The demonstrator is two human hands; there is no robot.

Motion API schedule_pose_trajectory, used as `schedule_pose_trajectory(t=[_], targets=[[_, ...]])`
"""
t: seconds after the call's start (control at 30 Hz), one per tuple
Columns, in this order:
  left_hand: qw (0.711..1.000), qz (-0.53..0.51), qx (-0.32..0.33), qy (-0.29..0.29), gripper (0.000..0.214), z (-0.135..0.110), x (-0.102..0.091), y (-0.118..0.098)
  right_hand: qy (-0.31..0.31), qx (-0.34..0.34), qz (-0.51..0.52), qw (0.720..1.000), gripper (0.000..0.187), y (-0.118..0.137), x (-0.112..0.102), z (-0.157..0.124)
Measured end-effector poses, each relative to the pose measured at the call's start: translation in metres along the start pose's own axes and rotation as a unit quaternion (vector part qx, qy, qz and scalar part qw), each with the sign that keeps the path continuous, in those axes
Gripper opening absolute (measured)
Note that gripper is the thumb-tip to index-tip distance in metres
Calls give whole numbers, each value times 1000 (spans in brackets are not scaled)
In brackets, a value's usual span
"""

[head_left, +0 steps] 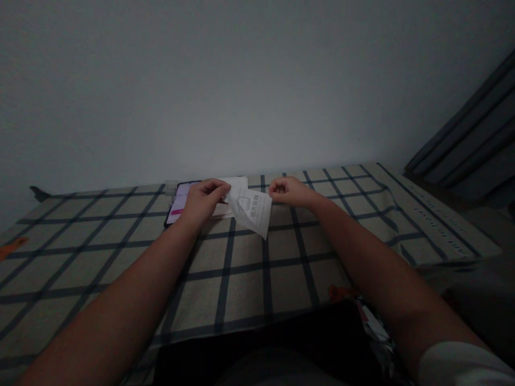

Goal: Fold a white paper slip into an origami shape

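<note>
A thin white piece of paper with grey print and a picture (252,210) is stretched between my two hands, just above the tablecloth. My left hand (206,197) pinches its upper left part between thumb and fingers. On the other side, my right hand (290,192) has curled fingers closed on its right corner. One corner of the paper points down toward me. Behind it lies a flat white sheet or booklet (238,183), partly covered by the paper and my left hand. A phone with a lit screen (179,205) lies beside my left hand, partly hidden by it.
A beige tablecloth with dark blue checks (245,268) covers the table, with lettering along its right edge. The table's far side meets a plain wall (257,96). A grey curtain (470,118) hangs at the right. Orange bits (14,247) show at the left edge.
</note>
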State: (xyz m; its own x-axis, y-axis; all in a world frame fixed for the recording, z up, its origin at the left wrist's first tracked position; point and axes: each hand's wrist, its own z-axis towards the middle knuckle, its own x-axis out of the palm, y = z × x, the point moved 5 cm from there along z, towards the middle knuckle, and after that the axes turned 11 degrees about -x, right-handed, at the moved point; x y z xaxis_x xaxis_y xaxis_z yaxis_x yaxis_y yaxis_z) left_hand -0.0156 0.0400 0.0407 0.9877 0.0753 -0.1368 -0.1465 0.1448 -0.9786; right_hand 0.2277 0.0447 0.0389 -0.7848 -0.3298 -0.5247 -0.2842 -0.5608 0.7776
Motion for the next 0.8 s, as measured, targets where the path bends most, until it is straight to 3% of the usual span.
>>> schedule_pose_trajectory(t=[0.1,0.2,0.3,0.4,0.5,0.6,0.67,0.73,0.8], targets=[[998,-46,-6,-50,12,7,-10,2,-38,0,-32,999,14,-6,-13,-3],[989,-78,19,-120,14,9,-19,1,-80,31,18,996,14,-14,-18,-4],[977,-8,132,-166,14,-2,-20,-10,-89,45,112,989,22,-14,-5,0],[920,137,344,-127,5,-27,-2,-31,-62,53,203,976,36,-5,18,5],[844,248,475,18,8,-50,24,-37,-75,51,259,962,44,2,32,9],[834,305,448,104,10,-55,35,-34,-115,50,261,957,36,1,32,9],[846,321,410,118,12,-54,36,-33,-137,55,272,951,29,-1,28,7],[861,316,388,95,17,-53,32,-34,-130,66,286,947,26,0,27,4],[882,289,372,31,25,-51,25,-37,-95,77,298,947,24,3,29,2]])
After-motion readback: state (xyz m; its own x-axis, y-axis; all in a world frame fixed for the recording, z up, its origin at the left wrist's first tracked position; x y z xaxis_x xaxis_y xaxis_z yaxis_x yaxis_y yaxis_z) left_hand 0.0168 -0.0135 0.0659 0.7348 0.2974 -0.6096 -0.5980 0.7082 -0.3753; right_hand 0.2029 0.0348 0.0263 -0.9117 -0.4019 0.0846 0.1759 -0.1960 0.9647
